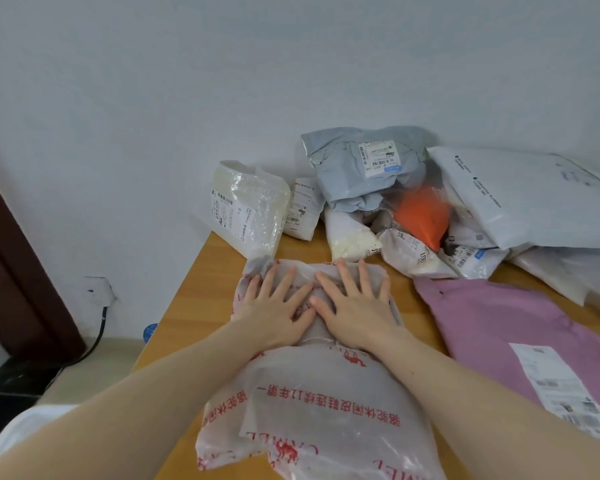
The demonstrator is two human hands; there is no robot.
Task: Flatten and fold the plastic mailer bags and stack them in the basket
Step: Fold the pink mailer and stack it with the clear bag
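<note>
A translucent white mailer bag with red print (321, 403) lies lengthwise on the wooden table (201, 282), its near end puffed up. My left hand (274, 303) and my right hand (355, 299) press flat on the bag's far end, side by side, fingers spread. A pink mailer with a white label (506, 327) lies flat to the right. Behind it is a heap of crumpled mailers: grey-blue (357, 174), orange (423, 216), large white (523, 199). No basket is in view.
A clear bag with a label (250, 209) stands at the table's far left corner against the white wall. The table's left edge drops to the floor, where a wall socket (97, 289) and black cable (101, 327) sit beside a dark door frame.
</note>
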